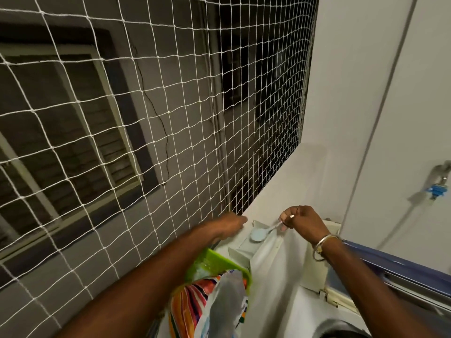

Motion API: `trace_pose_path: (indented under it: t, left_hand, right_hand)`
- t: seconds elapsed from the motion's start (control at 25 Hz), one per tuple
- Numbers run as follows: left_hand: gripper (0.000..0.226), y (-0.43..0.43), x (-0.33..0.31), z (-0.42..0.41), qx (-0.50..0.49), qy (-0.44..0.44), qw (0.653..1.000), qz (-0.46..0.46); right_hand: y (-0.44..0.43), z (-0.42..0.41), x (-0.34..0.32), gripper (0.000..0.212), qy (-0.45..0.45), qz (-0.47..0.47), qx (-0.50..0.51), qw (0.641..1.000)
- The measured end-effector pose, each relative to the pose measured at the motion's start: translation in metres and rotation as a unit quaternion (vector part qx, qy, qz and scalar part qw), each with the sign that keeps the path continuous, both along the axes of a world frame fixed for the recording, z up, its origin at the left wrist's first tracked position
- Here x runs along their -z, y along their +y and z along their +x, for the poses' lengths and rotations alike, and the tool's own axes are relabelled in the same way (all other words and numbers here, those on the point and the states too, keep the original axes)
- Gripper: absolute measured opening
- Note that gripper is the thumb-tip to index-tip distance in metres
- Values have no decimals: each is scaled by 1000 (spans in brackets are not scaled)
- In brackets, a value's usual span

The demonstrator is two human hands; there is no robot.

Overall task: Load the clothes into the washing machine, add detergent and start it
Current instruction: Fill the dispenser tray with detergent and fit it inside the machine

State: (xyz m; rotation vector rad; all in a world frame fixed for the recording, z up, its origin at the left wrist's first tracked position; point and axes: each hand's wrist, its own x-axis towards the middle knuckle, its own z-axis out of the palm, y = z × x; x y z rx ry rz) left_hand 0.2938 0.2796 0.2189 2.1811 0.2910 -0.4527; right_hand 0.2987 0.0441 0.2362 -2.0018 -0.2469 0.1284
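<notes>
Okay, the right hand (301, 222) is up over the back left corner of the washing machine (280, 289). Thumb and forefinger are closed together, pinching the handle end of a spoon (266, 231), with the other fingers curled in. The spoon slopes down to the left, and its bowl carries a pale heap of detergent powder (257, 235). The bowl hangs just above the open detergent drawer (244, 248), a white compartment set into the machine's top. I can't tell if it touches the drawer. There's a metal bangle (323, 247) on the right wrist and rings on two fingers.

The left hand (230, 224) reaches forward to the ledge just left of the drawer, with its fingertips at the ledge's edge by the net (146, 118). The fingers are blurred and partly hidden, so I can't tell how closed the grip is or whether it holds anything.

Under the left forearm a green tub (219, 263) stands on the machine, with a striped, colourful plastic packet (195, 306) sticking out of it towards me. The machine's bluish lid (402, 269) stands raised on the right. Clothes aren't clearly visible from here.

A tap (439, 178) with a blue fitting is on the right wall, with a hose (395, 228) dropping from it. A louvred window (73, 123) shows beyond the net.
</notes>
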Motion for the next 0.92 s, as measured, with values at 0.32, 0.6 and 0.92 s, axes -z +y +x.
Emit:
trace_pose_path:
  t: [0.32,0.6,0.92]
  left_hand:
    - [31,-4,7,7,-19,15,999,-36]
    - [31,-9,-6,-6,-25,0,999,-44]
    - [29,-14,-45,-58,-61,-39,987,-140]
  right_hand:
    - [4,15,11,36,-90,-92,-9,992]
    - [3,0,13,38,-282,-106,-16,953]
    - [-12,-43,-15,23,-240,35,52,969]
